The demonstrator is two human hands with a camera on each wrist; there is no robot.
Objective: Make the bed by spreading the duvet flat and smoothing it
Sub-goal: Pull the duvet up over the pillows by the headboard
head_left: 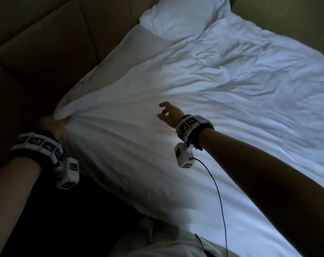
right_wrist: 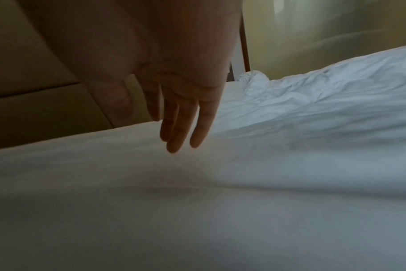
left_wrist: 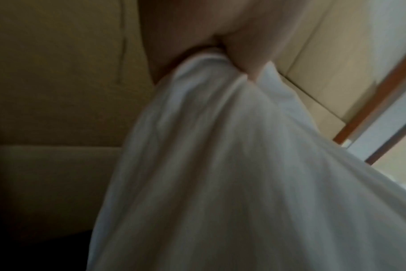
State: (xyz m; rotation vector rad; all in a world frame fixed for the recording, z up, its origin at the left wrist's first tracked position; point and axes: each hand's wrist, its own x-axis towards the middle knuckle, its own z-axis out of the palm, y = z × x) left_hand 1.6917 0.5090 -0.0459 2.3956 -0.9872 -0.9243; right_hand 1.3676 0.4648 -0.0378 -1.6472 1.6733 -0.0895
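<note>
A white duvet (head_left: 222, 108) covers the bed, creased toward the far right and pulled taut toward the near left corner. My left hand (head_left: 53, 123) grips that bunched corner at the bed's left edge; in the left wrist view the fingers (left_wrist: 248, 62) curl into the gathered duvet (left_wrist: 220, 165). My right hand (head_left: 166, 113) hovers over the middle of the duvet, palm down, holding nothing. In the right wrist view its straight fingers (right_wrist: 181, 128) hang just above the duvet (right_wrist: 220, 201); whether they touch it I cannot tell.
A white pillow (head_left: 181, 17) lies at the head of the bed, with a strip of bare sheet (head_left: 131, 51) beside it. A padded tan headboard wall (head_left: 46, 43) runs along the left. A thin cable (head_left: 218, 193) hangs from my right wrist camera across the duvet.
</note>
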